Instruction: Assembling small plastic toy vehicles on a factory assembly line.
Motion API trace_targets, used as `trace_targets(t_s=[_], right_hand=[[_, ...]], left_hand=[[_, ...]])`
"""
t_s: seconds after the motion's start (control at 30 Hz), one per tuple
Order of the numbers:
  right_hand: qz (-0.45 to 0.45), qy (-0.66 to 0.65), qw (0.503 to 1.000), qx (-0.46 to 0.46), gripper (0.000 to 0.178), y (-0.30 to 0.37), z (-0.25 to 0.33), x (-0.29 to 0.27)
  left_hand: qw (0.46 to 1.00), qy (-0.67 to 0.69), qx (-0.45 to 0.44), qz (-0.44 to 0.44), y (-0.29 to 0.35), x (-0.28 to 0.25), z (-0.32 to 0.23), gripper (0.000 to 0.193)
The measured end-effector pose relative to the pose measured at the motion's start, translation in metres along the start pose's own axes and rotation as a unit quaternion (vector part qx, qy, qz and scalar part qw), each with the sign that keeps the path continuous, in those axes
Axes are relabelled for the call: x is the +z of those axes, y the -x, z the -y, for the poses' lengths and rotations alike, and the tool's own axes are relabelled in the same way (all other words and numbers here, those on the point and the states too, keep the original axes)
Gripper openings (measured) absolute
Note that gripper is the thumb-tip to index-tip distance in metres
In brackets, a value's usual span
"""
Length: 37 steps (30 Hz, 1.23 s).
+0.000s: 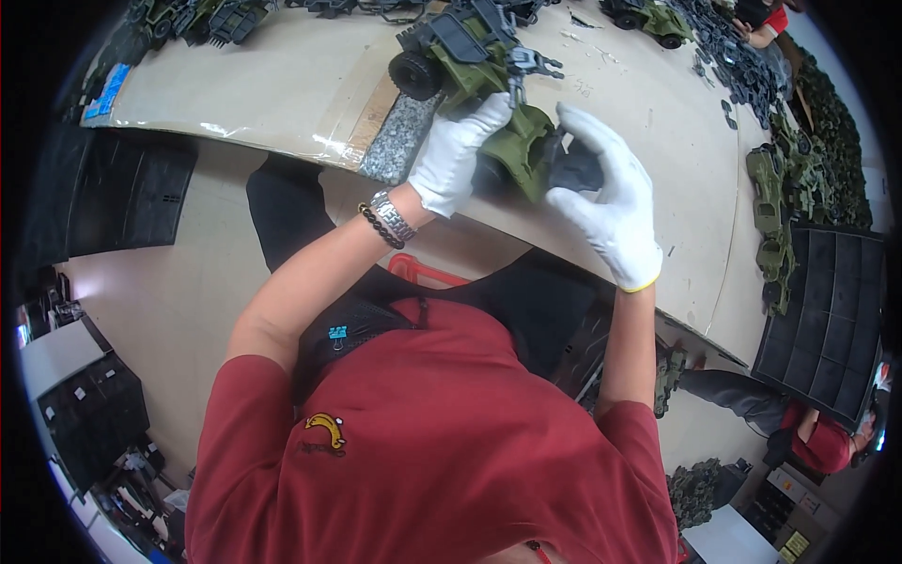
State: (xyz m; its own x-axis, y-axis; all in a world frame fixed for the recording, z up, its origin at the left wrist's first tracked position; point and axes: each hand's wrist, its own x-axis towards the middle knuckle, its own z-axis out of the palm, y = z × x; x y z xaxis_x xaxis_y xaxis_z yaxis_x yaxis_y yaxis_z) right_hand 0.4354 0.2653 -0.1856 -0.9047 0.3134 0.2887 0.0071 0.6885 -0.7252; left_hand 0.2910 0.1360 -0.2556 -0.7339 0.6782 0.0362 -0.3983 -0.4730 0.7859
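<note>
The left hand (pixel 456 150) grips the green toy truck (pixel 489 94); the right hand (pixel 611 202) pinches a black part (pixel 575 169) just beside its near end.

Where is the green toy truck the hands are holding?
In the head view, the green toy truck sits at top centre, over the near edge of the pale table. The left hand grips it, and the right hand is beside it, pinching a dark part.

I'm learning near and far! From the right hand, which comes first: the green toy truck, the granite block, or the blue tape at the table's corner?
Head view, measured from the right hand:
1. Green toy truck, touching it.
2. Granite block, further left, at the table edge.
3. Blue tape, far left corner.
</note>
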Motion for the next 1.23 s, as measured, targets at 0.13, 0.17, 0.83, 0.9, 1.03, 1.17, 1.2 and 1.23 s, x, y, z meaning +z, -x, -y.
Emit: trace_targets(t_s=[0.13, 0.17, 0.83, 0.9, 1.03, 1.17, 1.2, 1.23], right_hand=[[0.008, 0.091, 0.992, -0.083, 0.065, -0.002, -0.004, 0.003], [0.011, 0.089, 0.993, -0.082, 0.065, -0.001, -0.004, 0.005], [-0.042, -0.026, 0.998, -0.032, 0.063, 0.009, -0.005, 0.022], [-0.031, -0.011, 0.998, -0.061, 0.063, 0.006, -0.01, 0.021], [-0.012, 0.04, 0.992, -0.119, 0.067, 0.005, -0.014, 0.02], [-0.001, 0.117, 0.983, -0.139, 0.073, 0.008, -0.014, 0.018], [0.026, 0.119, 0.983, -0.136, 0.074, 0.008, -0.014, 0.014], [0.047, 0.127, 0.982, -0.132, 0.075, 0.004, -0.016, 0.009]], left_hand=[[0.999, -0.048, 0.025, 0.0, 0.0, -0.001, 0.003, 0.034], [0.998, -0.056, 0.021, -0.002, 0.001, -0.001, 0.004, 0.034], [0.996, -0.083, 0.022, 0.028, 0.004, -0.006, 0.002, 0.037], [0.998, -0.062, -0.001, 0.028, 0.004, -0.008, 0.002, 0.037], [0.994, -0.1, 0.035, 0.031, 0.004, -0.005, 0.001, 0.036], [0.987, -0.155, 0.027, 0.033, 0.003, -0.004, -0.001, 0.026], [0.99, -0.138, 0.004, 0.025, 0.003, -0.003, -0.002, 0.028], [0.992, -0.12, -0.017, 0.024, -0.004, -0.002, -0.002, 0.031]])
